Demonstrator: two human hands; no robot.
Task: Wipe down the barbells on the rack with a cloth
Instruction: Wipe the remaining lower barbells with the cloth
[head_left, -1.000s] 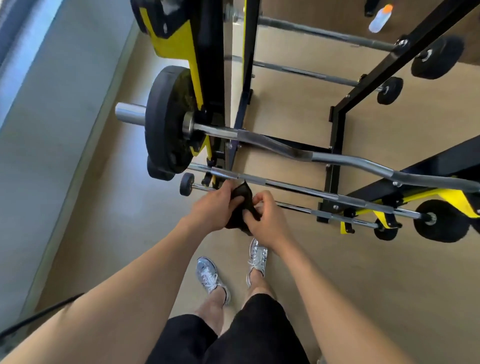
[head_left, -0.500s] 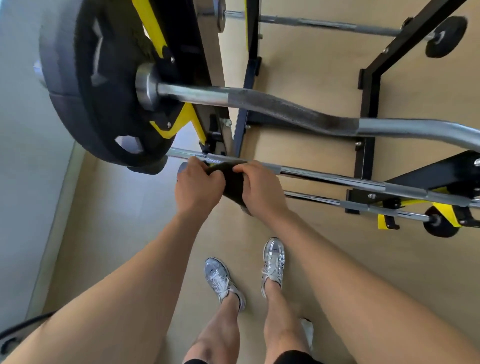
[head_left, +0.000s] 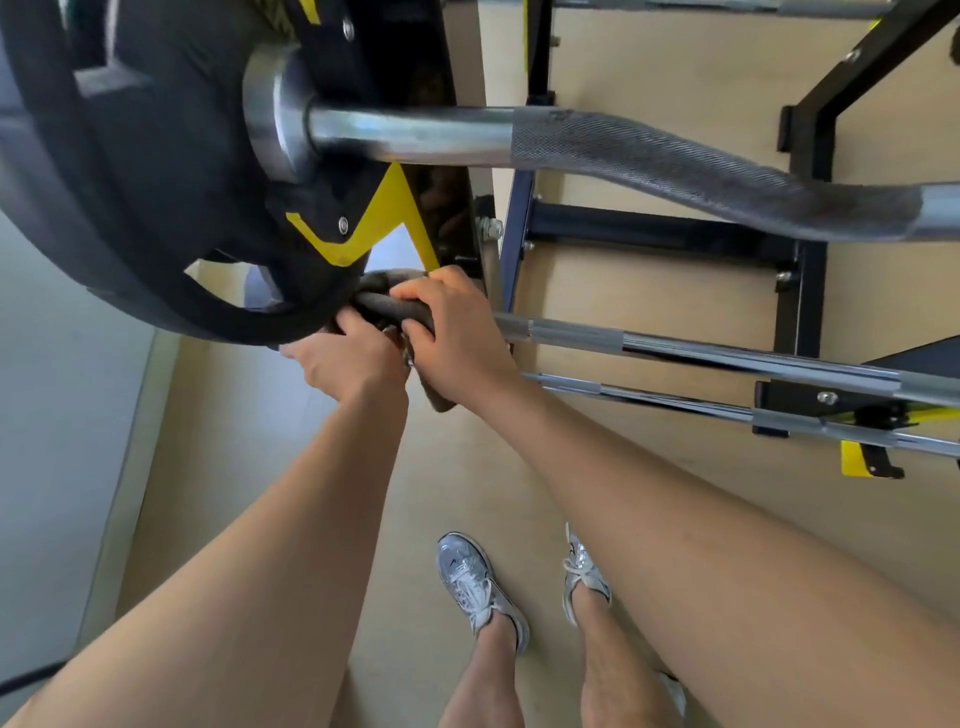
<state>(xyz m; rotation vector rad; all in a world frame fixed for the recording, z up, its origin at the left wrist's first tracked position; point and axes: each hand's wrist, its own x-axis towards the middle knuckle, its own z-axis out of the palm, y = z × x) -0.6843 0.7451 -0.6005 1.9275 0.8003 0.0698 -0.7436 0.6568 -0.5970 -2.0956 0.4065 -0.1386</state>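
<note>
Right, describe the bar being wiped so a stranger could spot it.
Find the black weight plate on the wavy knurled bar. Just below runs a straight chrome bar, one end under the dark cloth gripped by the left hand and right hand. The other straight bar beneath it is untouched.

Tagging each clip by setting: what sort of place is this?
Probably a gym weight room: a black and yellow rack holds steel barbells, the nearest a curved bar carrying a black weight plate. The left hand and right hand grip a cloth round a lower barbell.
</note>
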